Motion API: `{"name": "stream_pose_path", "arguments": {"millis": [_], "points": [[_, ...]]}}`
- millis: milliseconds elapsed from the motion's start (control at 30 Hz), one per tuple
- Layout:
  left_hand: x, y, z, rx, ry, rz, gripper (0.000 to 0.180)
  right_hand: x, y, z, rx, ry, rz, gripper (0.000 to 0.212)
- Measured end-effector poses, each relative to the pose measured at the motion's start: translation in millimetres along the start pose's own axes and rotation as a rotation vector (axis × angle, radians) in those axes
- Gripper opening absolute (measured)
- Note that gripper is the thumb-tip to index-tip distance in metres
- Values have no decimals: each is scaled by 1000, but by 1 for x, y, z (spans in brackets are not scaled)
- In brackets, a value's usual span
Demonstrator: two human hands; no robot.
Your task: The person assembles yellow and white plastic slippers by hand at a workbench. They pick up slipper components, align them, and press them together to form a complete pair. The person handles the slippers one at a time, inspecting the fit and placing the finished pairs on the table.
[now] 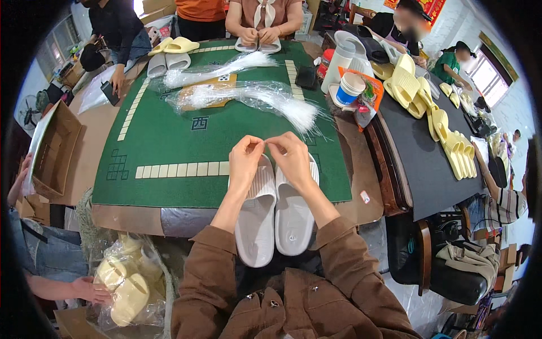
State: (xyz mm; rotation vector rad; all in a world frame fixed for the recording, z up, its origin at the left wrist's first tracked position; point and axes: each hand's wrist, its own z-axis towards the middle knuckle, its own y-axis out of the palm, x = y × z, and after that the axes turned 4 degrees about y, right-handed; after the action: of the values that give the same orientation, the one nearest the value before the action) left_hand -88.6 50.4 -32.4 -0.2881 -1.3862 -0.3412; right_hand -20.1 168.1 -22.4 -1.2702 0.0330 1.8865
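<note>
A pair of grey slides, the left slide (255, 231) and the right slide (294, 220), lies side by side over the near table edge, heels toward me. Above their ribbed straps, my left hand (245, 159) and my right hand (291, 160) meet with thumb and fingertips pinched. Whatever the fingertips hold is too small to make out. Beyond them on the green mat (164, 138) lie two bundles of thin white plastic strands in clear bags, a nearer bundle (254, 96) and a farther bundle (220, 69).
White tile rows (182, 170) line the mat. A cardboard box (59, 150) stands left; below it a person's hand (92, 290) touches bagged cream slides (129, 296). More cream slides (405, 85) cover the dark right-hand table (415, 164), near a tub (350, 87). Across, someone handles grey slides (258, 47).
</note>
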Motion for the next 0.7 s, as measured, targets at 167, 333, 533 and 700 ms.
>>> {"name": "stream_pose_path", "arguments": {"millis": [167, 333, 533, 700], "points": [[-7, -2, 3, -33, -11, -40, 8, 1, -2, 0, -29, 6, -21, 12], [-3, -8, 5, -183, -104, -145, 6, 4, -3, 1, -57, 187, 141, 10], [-4, -16, 3, -229, -121, -221, 3, 3, 1, 0, -70, 80, 176, 9], [-7, -17, 4, -248, -138, -198, 4, 11, 0, -1, -117, 27, 92, 12]]}}
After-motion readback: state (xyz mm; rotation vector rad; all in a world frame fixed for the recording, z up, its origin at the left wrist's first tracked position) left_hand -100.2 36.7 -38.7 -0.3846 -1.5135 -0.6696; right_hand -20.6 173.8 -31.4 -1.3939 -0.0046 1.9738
